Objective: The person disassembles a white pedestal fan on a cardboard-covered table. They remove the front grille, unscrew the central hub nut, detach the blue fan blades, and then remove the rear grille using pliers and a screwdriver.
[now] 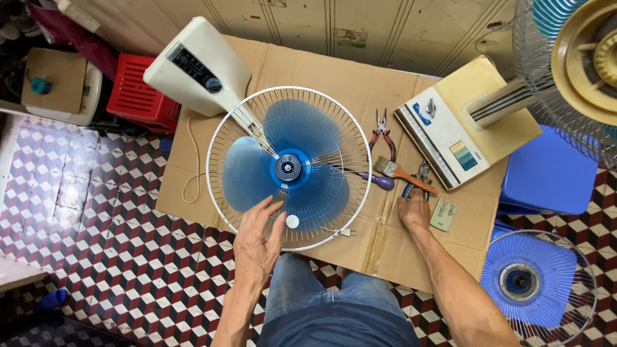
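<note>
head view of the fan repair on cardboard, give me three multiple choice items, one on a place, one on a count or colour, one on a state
1. Where does the left hand rest?
A. on the fan guard's lower rim
B. on the red crate
C. on the blue stool

2. How many blades does the blue fan on the cardboard have?
A. two
B. three
C. five

3. What is the right hand doing?
A. gripping the paintbrush in the air
B. lying at the blue-handled pliers on the cardboard
C. holding the red-handled pliers

Answers: 1 A, its fingers spread over the wire guard; 2 B, three translucent blades show; 3 B, its fingertips meet the blue handles.
</note>
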